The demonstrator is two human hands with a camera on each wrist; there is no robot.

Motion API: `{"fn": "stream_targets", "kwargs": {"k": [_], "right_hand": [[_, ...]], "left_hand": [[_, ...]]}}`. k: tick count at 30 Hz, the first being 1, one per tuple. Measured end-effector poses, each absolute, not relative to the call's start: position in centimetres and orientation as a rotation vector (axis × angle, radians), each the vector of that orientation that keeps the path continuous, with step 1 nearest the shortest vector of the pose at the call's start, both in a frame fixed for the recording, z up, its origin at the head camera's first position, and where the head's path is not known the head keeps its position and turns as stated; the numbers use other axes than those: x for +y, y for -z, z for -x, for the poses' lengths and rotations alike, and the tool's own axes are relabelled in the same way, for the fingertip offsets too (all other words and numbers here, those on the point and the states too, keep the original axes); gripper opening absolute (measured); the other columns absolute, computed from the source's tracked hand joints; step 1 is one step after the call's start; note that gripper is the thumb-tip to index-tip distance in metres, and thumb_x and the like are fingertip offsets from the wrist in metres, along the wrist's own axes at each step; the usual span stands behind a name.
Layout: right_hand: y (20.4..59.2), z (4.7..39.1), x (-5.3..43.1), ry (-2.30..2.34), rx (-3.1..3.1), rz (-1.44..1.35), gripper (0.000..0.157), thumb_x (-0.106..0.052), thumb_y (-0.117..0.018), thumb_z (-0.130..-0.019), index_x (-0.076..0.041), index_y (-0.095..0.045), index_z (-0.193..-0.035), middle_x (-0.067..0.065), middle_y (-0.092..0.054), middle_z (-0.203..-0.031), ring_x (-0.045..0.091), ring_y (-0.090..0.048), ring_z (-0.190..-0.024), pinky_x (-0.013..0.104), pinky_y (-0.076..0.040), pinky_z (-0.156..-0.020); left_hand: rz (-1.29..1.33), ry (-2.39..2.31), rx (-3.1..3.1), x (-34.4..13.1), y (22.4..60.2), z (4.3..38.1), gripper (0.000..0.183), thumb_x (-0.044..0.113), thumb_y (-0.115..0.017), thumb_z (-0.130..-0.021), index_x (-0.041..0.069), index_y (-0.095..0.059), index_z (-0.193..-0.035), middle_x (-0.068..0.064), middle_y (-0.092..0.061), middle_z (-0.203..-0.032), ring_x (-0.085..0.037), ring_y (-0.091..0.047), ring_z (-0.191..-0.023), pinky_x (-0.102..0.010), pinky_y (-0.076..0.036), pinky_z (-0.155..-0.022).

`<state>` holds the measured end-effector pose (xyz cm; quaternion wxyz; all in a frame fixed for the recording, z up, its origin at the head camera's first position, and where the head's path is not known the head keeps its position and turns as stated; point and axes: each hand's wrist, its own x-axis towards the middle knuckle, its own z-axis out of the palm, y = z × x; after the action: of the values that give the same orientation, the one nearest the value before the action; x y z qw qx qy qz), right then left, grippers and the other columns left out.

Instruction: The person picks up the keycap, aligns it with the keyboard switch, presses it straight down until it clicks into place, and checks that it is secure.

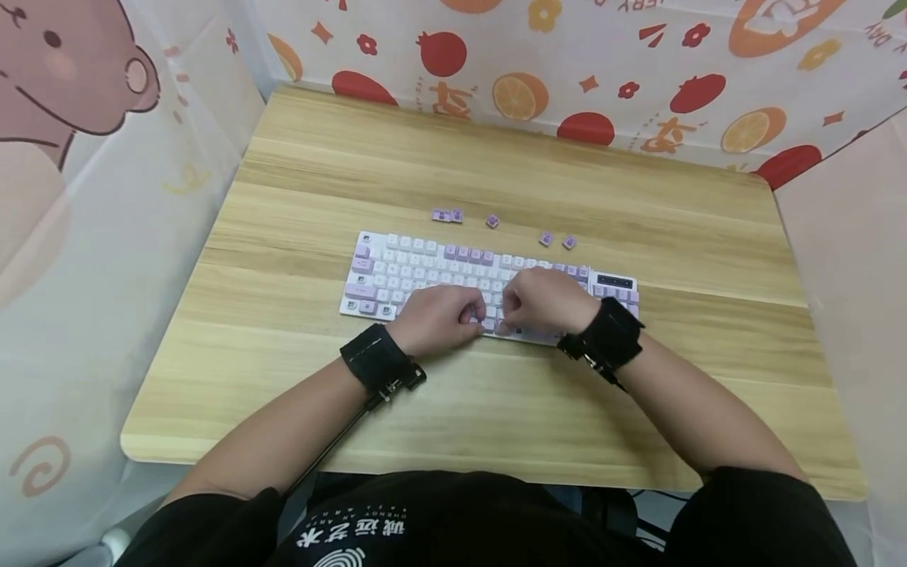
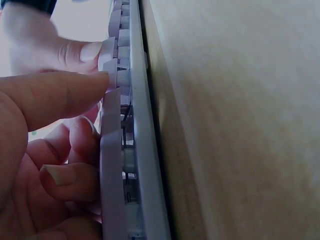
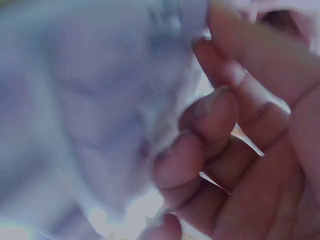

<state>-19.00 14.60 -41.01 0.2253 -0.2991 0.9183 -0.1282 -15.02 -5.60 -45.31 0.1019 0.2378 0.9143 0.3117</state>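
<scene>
The keyboard point(image 1: 464, 268) is laid flat on the wooden table point(image 1: 354, 173), its long side toward the body, probably so that its front row can be reached by both hands. The left hand point(image 1: 441, 317) is held at the front edge of the keyboard, near its middle, with the fingers curled; its thumb is set against a purple keycap point(image 2: 112, 66), but whether this is pinched cannot be told, because its rear side is hidden. The right hand point(image 1: 547, 303) is held just to the right, also narrow, and by its thumb and forefinger the neighbouring keycap point(image 2: 107, 50) seems to be pinched, perhaps because so small a piece offers room only for fingertips. The right wrist view is too blurred for more.

Behind the keyboard, five loose keycaps point(image 1: 492, 222) are laid in a broken line, perhaps to be near and yet outside the hands' way. Part of the keyboard's front row is covered by the hands, and its right front part by the black wristband point(image 1: 611, 335). Beyond the keyboard, a fruit-printed cloth point(image 1: 524, 47) is hung
</scene>
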Motion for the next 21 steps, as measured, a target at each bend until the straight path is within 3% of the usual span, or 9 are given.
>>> {"fn": "stream_targets", "kwargs": {"k": [6, 21], "right_hand": [[40.8, 21.1, 13.2, 0.051, 2.485, 0.774, 0.037, -0.044, -0.085, -0.069, -0.018, -0.059, -0.071, -0.004, -0.061, -0.071, 0.016, -0.055, -0.064, 0.034, -0.042, -0.056], [42.0, 20.9, 15.0, 0.238, 2.462, 0.801, 0.039, -0.048, -0.081, -0.076, -0.019, -0.055, -0.071, -0.003, -0.057, -0.069, 0.016, -0.054, -0.063, 0.032, -0.042, -0.057]], "left_hand": [[-0.697, -0.921, 2.697, -5.7, 45.5, 15.2, 0.013, 0.028, -0.076, -0.083, 0.024, -0.064, -0.085, 0.007, -0.055, -0.067, -0.011, -0.052, -0.063, -0.03, -0.041, -0.057], [-0.686, -0.912, 2.697, -5.5, 45.5, 15.3, 0.012, 0.03, -0.075, -0.083, 0.025, -0.064, -0.084, 0.007, -0.054, -0.067, -0.011, -0.051, -0.063, -0.03, -0.04, -0.056]]}}
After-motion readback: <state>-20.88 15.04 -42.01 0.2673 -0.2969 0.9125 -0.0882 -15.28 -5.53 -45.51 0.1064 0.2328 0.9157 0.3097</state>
